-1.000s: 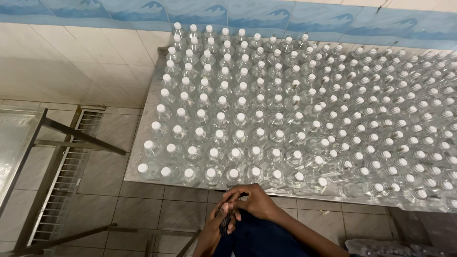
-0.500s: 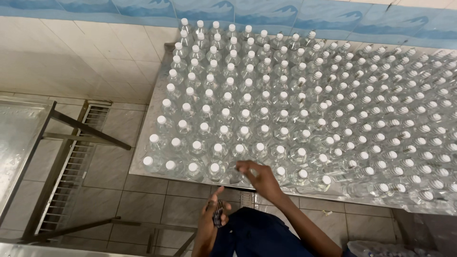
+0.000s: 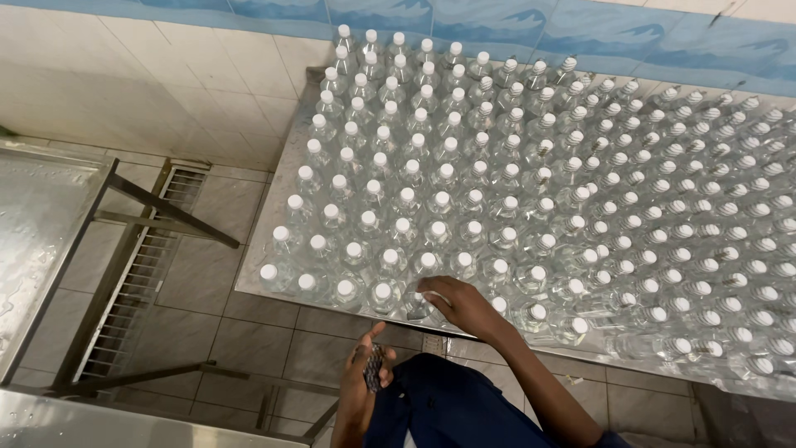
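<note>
A bottling plant: rows of capped clear bottles [image 3: 531, 191] crowd a steel counter [image 3: 282, 178] against the tiled wall [image 3: 124, 75].

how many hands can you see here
2. The left hand holds a small dark object near the body; the right hand rests on front-row capped bottles. None looks hidden.

Two hands in shot: the left hand [image 3: 365, 377] and the right hand [image 3: 461, 304]. One small dark object [image 3: 375, 366] in view. One steel bench [image 3: 264, 278], and on it clear capped bottles [image 3: 439, 203], far too many to count exactly, well over a hundred, in tight rows.
</note>
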